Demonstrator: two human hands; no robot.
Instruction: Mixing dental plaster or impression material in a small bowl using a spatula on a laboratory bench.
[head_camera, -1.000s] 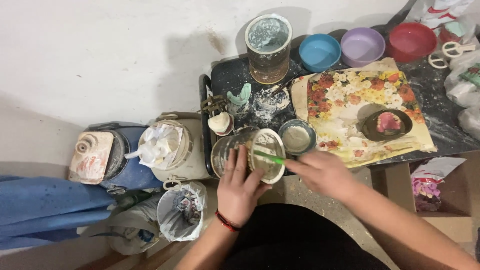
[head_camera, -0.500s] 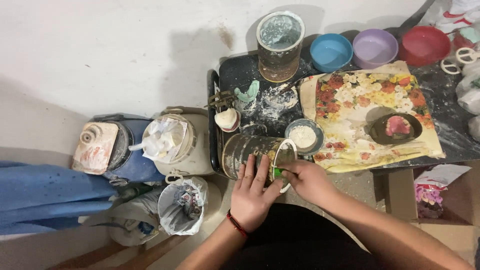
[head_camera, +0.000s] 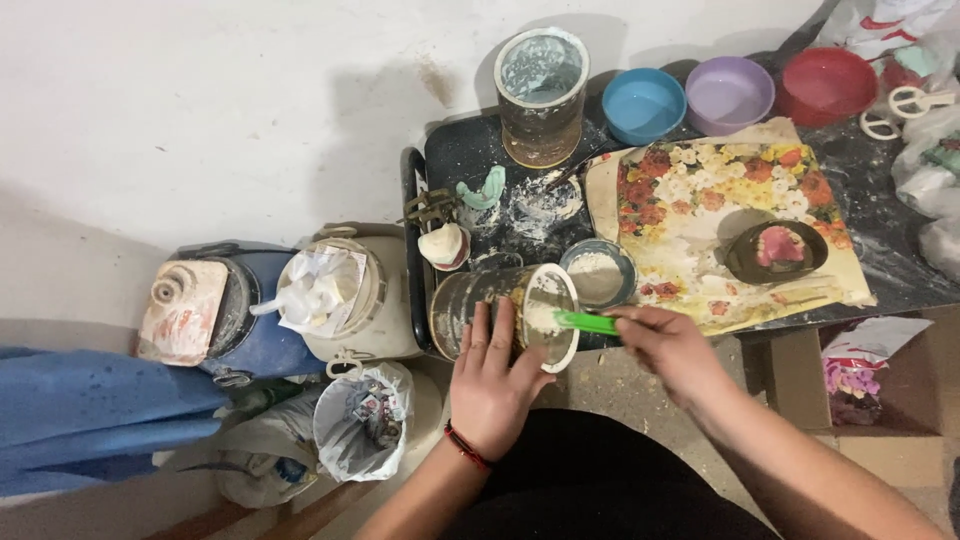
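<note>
Hands working at the dark tray's (head_camera: 440, 160) near edge: left hand (head_camera: 492, 385) is wrapping a tipped jar (head_camera: 500, 312) holding white powder, fingers pressing its side; right hand (head_camera: 668, 348) is pinching a green spatula (head_camera: 587, 322) at the jar's mouth. Just beside, a small bowl (head_camera: 598, 272) is holding powder; three coloured bowls (head_camera: 727, 94) are sitting well apart.

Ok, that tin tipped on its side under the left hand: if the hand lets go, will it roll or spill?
Probably both. The tin is round and lies on its side at the table's near edge, so it could roll off. White powder coats its open mouth, where the right hand works a green scoop, so contents might spill. The left hand seems its only brace.
</note>
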